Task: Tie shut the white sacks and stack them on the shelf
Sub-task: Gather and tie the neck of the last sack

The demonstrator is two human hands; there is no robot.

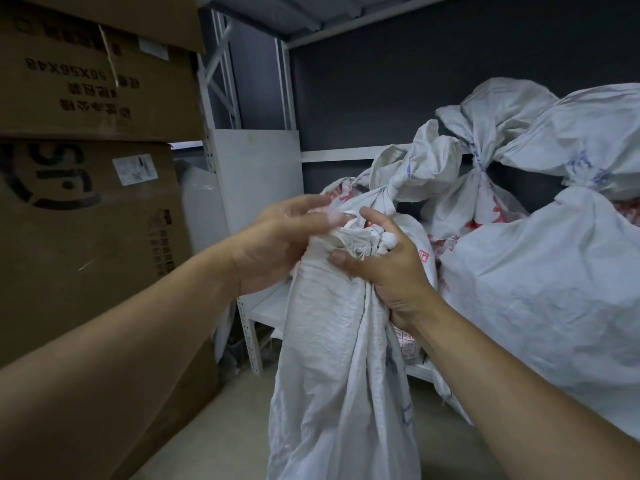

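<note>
- The sack (339, 358) hangs slack from my fingers: soft woven cloth, seemingly light and slippery.
- My right hand (384, 271) grips its bunched neck, fingers curled tight, which looks the best place to hold.
- My left hand (277, 244), fingers loosely spread, touches the frayed mouth.
- Beyond my fingers, tied sacks (519, 289) fill the shelf (265, 308).

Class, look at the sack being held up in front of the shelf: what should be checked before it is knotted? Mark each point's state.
1. Right hand grips the held sack at its gathered neck: ok.
2. Left hand has hold of the neck's end: cannot tell, blurred.
3. Neck knotted: not ok, only bunched.
4. Bare room on the shelf at its left: ok.
5. Shelved sacks tied shut: ok.
</note>
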